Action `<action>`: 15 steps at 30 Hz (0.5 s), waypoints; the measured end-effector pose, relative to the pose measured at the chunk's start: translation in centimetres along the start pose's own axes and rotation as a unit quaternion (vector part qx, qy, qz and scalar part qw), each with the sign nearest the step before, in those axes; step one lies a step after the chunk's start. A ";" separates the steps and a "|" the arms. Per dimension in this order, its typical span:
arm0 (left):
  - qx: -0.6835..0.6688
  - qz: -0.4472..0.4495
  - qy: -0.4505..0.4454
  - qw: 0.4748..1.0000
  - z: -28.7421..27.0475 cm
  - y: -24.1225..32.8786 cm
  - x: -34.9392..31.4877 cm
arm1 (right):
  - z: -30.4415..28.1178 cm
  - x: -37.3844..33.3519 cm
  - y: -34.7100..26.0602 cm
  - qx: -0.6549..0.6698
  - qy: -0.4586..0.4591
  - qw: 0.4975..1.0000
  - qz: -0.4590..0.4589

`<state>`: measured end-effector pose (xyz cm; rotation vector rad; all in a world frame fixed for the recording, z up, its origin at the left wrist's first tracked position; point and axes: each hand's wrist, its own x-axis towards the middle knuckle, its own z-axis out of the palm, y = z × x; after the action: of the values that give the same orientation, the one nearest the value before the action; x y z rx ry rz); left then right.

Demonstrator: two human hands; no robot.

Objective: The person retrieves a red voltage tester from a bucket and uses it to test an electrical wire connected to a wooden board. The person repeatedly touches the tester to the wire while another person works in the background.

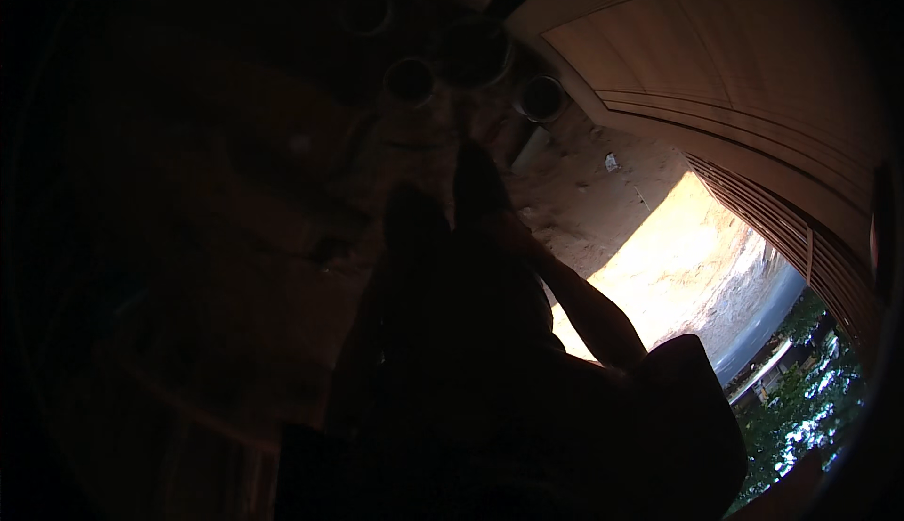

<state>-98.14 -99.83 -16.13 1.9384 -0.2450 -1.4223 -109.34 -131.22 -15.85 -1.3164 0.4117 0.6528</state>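
Note:
Deep shadow covers most of the head view. My right forearm reaches up and left from a dark sleeve, and my right hand (507, 229) ends by the dark shape of my legs or feet (480, 182). Its fingers merge into the dark, so I cannot make out whether it grips anything. Down the left side of my body runs my left arm (356, 361), barely visible; its hand is lost in shadow. Beyond my feet stand several round, open-topped containers, among them a small one (410, 80), a larger dark one (474, 52) and a pale-rimmed one (540, 99).
A panelled wooden door (716, 45) fills the upper right, with a slatted edge or screen (767, 210) below it. Bright sunlight falls on the earthen ground (659, 252) at right. Green foliage (805, 408) shows outside. A small pale scrap (611, 161) lies on the floor.

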 end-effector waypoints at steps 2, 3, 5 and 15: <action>0.029 0.003 -0.026 0.999 -0.2 0.4 2.3 | -2.0 0.6 -1.1 0.005 0.003 1.000 0.017; 0.050 0.000 -0.028 0.998 -0.2 -1.1 2.5 | -2.7 1.3 -1.6 0.006 -0.007 1.000 0.019; 0.181 0.065 -0.049 0.980 0.4 -4.8 3.6 | -4.0 2.3 -2.2 0.009 -0.012 0.999 0.028; 0.167 -0.084 0.176 0.967 4.2 -3.8 16.6 | -15.9 14.0 1.6 -0.065 0.164 0.983 0.048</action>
<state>-96.56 -107.72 -31.77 2.4994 -0.1636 -1.1652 -98.48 -143.59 -29.22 -1.5420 0.7131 0.5493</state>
